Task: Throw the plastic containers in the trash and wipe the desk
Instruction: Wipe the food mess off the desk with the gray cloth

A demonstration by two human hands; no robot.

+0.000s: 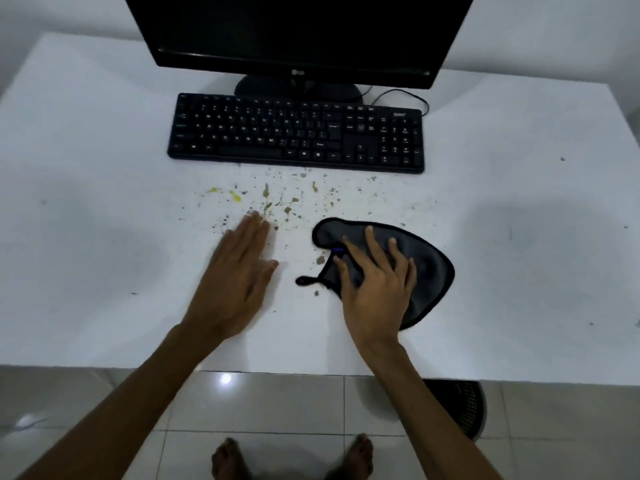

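- The fingers of the right hand are spread and pressed flat on a dark grey cloth; they pinch nothing. The fingers of the left hand lie straight and together, palm down, holding nothing, tips at the near edge of the mess.
- The surface is a white desk. No plastic containers show on it, so I judge the throwing-away is done and wiping is the step in hand.
- A black monitor stands at the far edge, middle.
- A black keyboard lies just in front of it.
- The cloth sits right of centre, toward the near edge, its small hanging loop trailing left.
- Brown crumbs and splatter are scattered between the keyboard and the hands; two yellow smears lie at the left end of the patch.
- To wipe well: keep the palm flat on the cloth and sweep from the keyboard's front edge toward the near edge, gathering the crumbs in one pile, not flicking them sideways.
- The left hand could brace on the surface or cup at the near edge to catch them; the yellow smears likely need firmer rubbing.
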